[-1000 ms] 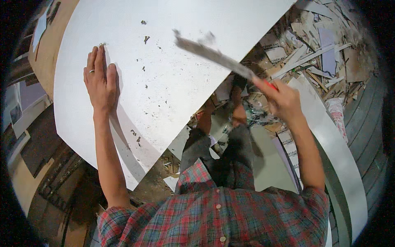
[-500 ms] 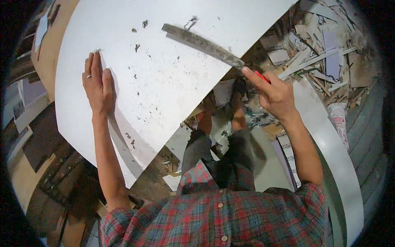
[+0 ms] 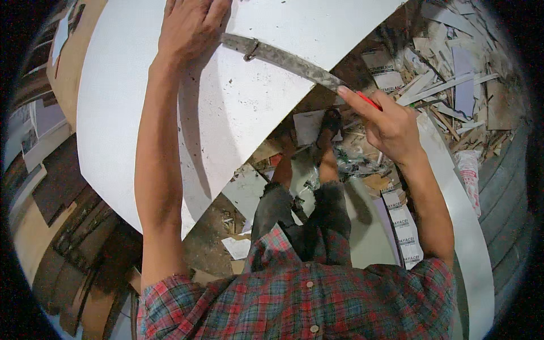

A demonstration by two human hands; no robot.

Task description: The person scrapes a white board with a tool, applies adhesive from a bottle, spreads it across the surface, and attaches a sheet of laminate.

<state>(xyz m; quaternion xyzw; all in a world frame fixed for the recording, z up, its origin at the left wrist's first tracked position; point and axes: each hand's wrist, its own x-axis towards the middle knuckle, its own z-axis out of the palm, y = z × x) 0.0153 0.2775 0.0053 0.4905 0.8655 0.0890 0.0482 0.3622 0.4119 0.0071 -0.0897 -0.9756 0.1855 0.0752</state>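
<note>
My right hand [image 3: 394,124] is closed round the red handle of a long, flat, grey-stained blade [image 3: 289,63], its thumb laid along the near end. The blade reaches left over the edge of a large white board [image 3: 130,113], low above it or lying on it; I cannot tell which. A dark curled scrap [image 3: 250,52] hangs at the blade's side near its far end. My left hand [image 3: 195,25] is spread on the white board just left of the blade's tip, holding nothing I can see. Its fingertips are partly cut off by the upper border.
Wood and board offcuts [image 3: 447,79] are heaped on the floor at the right. Beside my right arm lies a long white curved strip [image 3: 473,243]. Dark planks [image 3: 73,243] are stacked at the lower left. Plastic wrapping [image 3: 362,161] and printed cardboard [image 3: 402,221] lie by my legs.
My left hand has moved right and away from me across the board, and most dark crumbs have gone from its middle. My right hand and the blade have shifted slightly right.
</note>
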